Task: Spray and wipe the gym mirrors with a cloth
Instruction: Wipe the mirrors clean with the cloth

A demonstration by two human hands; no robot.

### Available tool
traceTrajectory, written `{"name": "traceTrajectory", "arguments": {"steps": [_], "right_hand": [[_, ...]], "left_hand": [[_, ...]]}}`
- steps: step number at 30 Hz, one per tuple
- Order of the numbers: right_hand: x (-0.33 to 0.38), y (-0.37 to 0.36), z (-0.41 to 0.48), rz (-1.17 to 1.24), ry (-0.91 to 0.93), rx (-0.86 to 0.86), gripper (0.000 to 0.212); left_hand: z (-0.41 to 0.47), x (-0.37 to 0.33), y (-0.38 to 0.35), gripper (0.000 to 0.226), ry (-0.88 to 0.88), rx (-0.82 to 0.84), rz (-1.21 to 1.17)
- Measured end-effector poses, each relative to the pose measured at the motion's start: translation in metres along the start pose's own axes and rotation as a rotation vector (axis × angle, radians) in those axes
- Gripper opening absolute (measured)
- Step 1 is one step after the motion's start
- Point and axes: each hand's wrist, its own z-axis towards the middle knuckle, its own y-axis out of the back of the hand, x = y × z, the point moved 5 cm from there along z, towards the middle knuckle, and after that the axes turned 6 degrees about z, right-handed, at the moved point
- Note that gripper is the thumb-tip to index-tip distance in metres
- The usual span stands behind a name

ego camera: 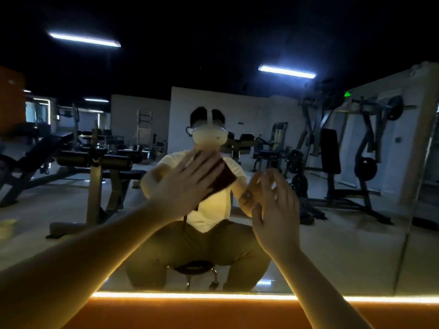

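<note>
Maroon cloth (225, 178) under flat left hand (187, 186), long axis diagonal, up-right

One head-worn camera (wide-angle) faces the mirror (344, 245) squarely, close up, from seated height.

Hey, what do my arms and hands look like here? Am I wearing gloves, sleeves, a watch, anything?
No gloves or watch show on the left hand or the right hand. The left forearm and right forearm are bare to the frame's edge, with no sleeves. In the mirror, the reflection wears a pale short-sleeved T-shirt.
</note>
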Motion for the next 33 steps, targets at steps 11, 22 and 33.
{"name": "traceTrajectory", "arguments": {"steps": [11,22,33], "right_hand": [[0.020,0.037,0.102,-0.126,0.172,-0.049,0.060],[0.018,0.070,0.235,-0.167,0.254,-0.143,0.068],[0.007,0.086,0.351,-0.256,0.188,-0.237,0.068]], "left_hand": [[0.039,0.000,-0.025,0.084,-0.251,0.071,0.060],[0.218,0.150,0.031,0.062,0.201,0.013,0.223],[0.199,0.134,0.026,0.063,-0.028,0.036,0.218]]}}
